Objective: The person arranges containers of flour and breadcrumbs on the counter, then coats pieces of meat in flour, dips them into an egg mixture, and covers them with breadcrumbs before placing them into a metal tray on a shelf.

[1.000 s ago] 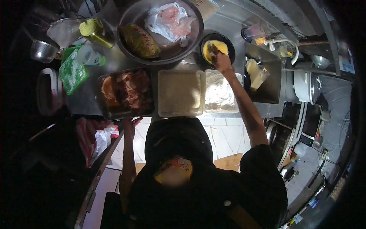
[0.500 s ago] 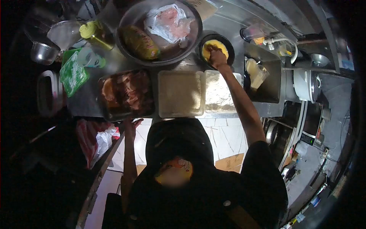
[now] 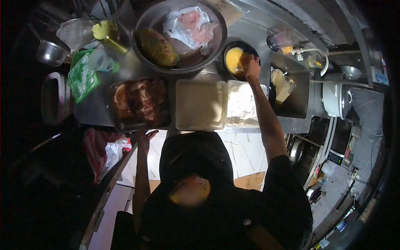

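Observation:
My right hand [image 3: 251, 68] reaches over the right side of a dark bowl [image 3: 228, 53] that holds yellow liquid [image 3: 234, 59]; the fingertips are dark and blurred, so what they hold cannot be made out. Below that arm lies a container of white powder [image 3: 241, 104]. Beside it sits a container of beige crumbs [image 3: 199, 104], and farther left a dark tray of raw meat [image 3: 146, 100]. My left hand [image 3: 144, 135] is at the counter's front edge, just under the meat tray, its fingers apart and nothing seen in them.
A large round basin [image 3: 183, 68] with a plastic bag stands behind the containers. A green board [image 3: 83, 77] and a yellow-topped bottle [image 3: 109, 35] are on the left. The sink [image 3: 298, 100] lies to the right, with a striped bag [image 3: 96, 154] at lower left.
My right hand has moved from the middle of the yellow liquid to the bowl's right side. The left hand stays at the tray's front edge. The view has shifted slightly.

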`<state>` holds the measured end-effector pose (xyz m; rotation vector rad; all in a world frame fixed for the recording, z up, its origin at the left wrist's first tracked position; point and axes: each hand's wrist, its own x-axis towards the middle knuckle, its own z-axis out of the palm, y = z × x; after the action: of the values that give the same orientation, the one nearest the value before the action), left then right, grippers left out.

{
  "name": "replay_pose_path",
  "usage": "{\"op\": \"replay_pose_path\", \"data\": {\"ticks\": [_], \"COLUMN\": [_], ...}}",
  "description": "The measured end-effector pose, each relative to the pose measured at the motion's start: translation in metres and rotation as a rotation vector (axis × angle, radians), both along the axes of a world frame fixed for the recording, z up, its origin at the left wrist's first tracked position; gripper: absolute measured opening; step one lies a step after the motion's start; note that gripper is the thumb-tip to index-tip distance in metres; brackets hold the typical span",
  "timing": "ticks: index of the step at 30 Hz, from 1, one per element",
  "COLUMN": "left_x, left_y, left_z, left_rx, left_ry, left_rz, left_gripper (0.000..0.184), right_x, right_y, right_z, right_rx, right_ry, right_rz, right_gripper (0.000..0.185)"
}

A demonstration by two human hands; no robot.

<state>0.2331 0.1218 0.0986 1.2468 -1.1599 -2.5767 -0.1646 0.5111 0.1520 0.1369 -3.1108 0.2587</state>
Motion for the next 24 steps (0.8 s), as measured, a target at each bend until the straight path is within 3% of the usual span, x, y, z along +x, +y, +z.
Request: {"op": "replay_pose_path", "data": {"ticks": [4,6,11,16,21,24], "left_x": [-0.006,-0.002,0.001,0.015,0.021,0.021], "left_y": [0.004,-0.001,-0.001,-0.007,-0.012,-0.010], "left_z": [0.010,-0.002,0.004,-0.033,-0.051,-0.042], "left_rx": [-0.083,-0.156,-0.104,-0.149,-0.131,-0.192], "left_ry": [-0.048,-0.061,-0.075,0.065,0.020,0.058], "left_rz": [0.007,-0.150,-0.111,-0.123,-0.182,-0.237], "left_gripper": [0.034,0.035,0.028,0.039,0.040,0.040], "right_x": [-0.024,-0.020,-0.024,-0.023,-0.007,-0.006], "right_y": [0.006,-0.001,0.005,0.030,0.020,0.023], "right_z": [-0.034,-0.022,-0.007,0.038,0.132,0.153], "right_rx": [0.076,0.071,0.047,-0.227,-0.150,-0.177], "right_ry": [-0.192,-0.196,-0.145,0.039,0.112,0.211], "right_rz": [-0.317,-0.306,-0.214,0.048,0.093,0.147], "right_gripper": [0.038,0.036,0.026,0.022,0.019,0.019]}}
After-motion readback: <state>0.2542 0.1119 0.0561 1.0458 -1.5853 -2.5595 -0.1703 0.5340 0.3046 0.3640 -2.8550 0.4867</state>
